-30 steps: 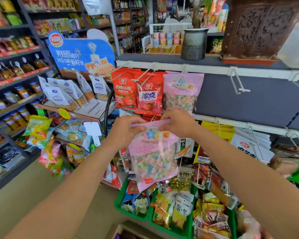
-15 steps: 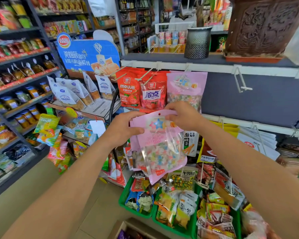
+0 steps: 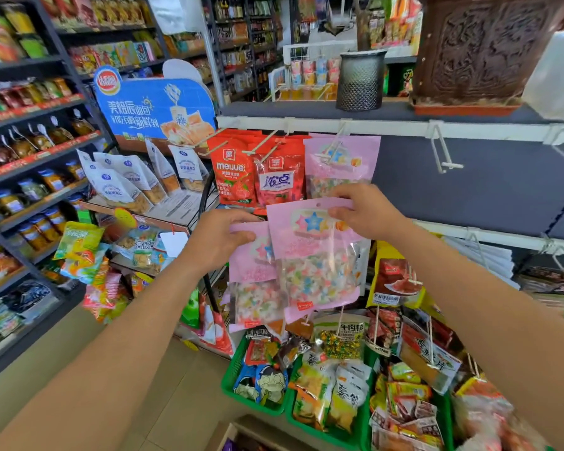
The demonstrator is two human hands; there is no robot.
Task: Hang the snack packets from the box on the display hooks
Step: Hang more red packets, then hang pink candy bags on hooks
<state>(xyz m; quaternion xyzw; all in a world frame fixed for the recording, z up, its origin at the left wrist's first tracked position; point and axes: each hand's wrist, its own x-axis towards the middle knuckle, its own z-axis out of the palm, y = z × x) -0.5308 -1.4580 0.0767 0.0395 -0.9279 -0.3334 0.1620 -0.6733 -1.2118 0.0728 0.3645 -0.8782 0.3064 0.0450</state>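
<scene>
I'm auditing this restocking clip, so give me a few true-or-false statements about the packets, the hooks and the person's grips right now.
1. The left grip holds the rear pink packet; the right grip holds the front pink packet. True.
2. The front pink packet is threaded on a hook. False: it is held in the air below the hanging pink packet.
3. The hanging pink packet sits right of the red packets. True.
4. The next hook to its right carries packets. False: the white hook is bare.
</scene>
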